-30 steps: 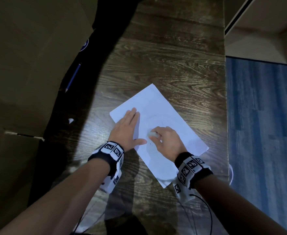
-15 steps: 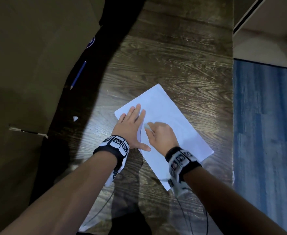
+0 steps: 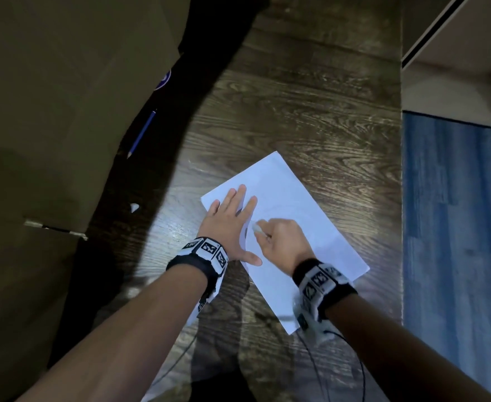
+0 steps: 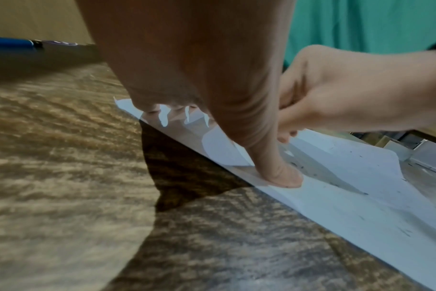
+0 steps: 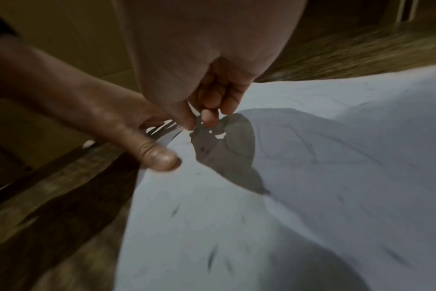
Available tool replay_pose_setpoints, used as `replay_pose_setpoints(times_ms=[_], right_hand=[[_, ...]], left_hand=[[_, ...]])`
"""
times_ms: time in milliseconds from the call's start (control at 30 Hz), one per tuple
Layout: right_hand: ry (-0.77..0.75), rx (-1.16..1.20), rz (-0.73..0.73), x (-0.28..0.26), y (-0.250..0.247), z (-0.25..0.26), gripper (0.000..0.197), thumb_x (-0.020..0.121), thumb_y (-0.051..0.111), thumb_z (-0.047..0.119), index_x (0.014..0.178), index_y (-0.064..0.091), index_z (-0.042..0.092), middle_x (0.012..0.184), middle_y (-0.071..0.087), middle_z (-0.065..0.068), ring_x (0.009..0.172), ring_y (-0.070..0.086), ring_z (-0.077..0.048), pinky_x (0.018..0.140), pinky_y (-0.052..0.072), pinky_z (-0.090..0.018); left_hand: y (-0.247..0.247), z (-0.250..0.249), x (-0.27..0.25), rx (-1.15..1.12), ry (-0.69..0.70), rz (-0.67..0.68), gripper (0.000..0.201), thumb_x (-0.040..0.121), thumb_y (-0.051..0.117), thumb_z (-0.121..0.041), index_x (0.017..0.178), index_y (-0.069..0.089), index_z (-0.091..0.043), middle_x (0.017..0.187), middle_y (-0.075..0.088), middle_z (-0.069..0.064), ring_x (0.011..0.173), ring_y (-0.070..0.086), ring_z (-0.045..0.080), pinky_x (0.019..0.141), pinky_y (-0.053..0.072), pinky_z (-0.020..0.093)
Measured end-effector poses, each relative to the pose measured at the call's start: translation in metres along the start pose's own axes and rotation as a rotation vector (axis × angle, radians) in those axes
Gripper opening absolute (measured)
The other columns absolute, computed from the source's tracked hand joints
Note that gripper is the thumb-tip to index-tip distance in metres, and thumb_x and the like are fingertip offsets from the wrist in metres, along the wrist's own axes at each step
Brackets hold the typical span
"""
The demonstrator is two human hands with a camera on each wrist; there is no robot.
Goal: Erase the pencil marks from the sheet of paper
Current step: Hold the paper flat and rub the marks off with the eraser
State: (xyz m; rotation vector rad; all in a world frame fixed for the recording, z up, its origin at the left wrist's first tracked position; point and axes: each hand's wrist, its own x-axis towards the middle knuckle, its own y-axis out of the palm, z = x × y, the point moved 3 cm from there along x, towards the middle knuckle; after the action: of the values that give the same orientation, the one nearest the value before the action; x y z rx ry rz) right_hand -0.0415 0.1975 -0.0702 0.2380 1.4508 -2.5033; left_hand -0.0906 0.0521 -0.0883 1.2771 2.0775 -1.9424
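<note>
while left hand [image 3: 229, 224] flat pins paper [image 3: 302, 224], right hand [image 3: 282, 242] pinches eraser [image 3: 256, 227] beside it.

One sheet of paper [image 3: 293, 227] lies on the tabletop [image 3: 296, 117], with two hands on it: the left hand [image 3: 227, 224] and the right hand [image 3: 282, 242]. One eraser [image 3: 256, 227] shows in the right hand. One blue pencil [image 3: 141, 133] lies toward ten o'clock, and one small white scrap [image 3: 134, 207] toward nine o'clock.

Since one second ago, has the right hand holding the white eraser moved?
Yes: right hand slid left over the white paper sheet, toward the left hand.
</note>
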Motion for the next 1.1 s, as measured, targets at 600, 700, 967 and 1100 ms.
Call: replay_pose_setpoints(times_ms=[600, 700, 967, 1100], right_hand=[[-0.099, 0.013, 0.113, -0.016, 0.010, -0.009, 0.028, 0.091, 0.043, 0.036, 0.068, 0.042, 0.019, 0.057, 0.043, 0.000, 0.057, 0.044, -0.015, 0.058, 0.046, -0.041], [-0.020, 0.006, 0.015, 0.019, -0.004, -0.007, 0.032, 0.091, 0.046, 0.035, 0.064, 0.043, 0.018, 0.057, 0.046, 0.000, 0.057, 0.048, -0.019, 0.058, 0.047, -0.041], [-0.023, 0.033, 0.013, -0.014, 0.006, 0.000, 0.032, 0.091, 0.045, 0.032, 0.063, 0.034, 0.020, 0.054, 0.032, 0.002, 0.054, 0.037, -0.018, 0.052, 0.038, -0.036], [-0.112, -0.078, 0.026, 0.000, 0.003, -0.006, 0.026, 0.091, 0.047, 0.029, 0.069, 0.047, 0.016, 0.058, 0.045, 0.002, 0.058, 0.045, -0.021, 0.056, 0.044, -0.038]], left_hand=[[0.000, -0.001, -0.001, 0.016, -0.003, 0.000, 0.141, 0.062, 0.065, -0.087, 0.157, -0.020, -0.027, 0.160, -0.037, 0.001, 0.150, -0.028, 0.022, 0.124, -0.002, 0.048], [-0.001, -0.001, -0.001, -0.011, -0.001, 0.008, 0.141, 0.061, 0.067, -0.086, 0.158, -0.019, -0.029, 0.160, -0.037, -0.001, 0.150, -0.027, 0.021, 0.123, -0.004, 0.046], [-0.001, 0.000, -0.001, -0.011, -0.005, 0.001, 0.140, 0.061, 0.067, -0.086, 0.158, -0.019, -0.029, 0.159, -0.038, -0.001, 0.150, -0.028, 0.021, 0.124, -0.002, 0.048], [-0.001, 0.000, -0.001, -0.020, 0.000, 0.015, 0.141, 0.061, 0.066, -0.087, 0.157, -0.019, -0.030, 0.159, -0.038, -0.002, 0.149, -0.029, 0.020, 0.124, -0.005, 0.046]])
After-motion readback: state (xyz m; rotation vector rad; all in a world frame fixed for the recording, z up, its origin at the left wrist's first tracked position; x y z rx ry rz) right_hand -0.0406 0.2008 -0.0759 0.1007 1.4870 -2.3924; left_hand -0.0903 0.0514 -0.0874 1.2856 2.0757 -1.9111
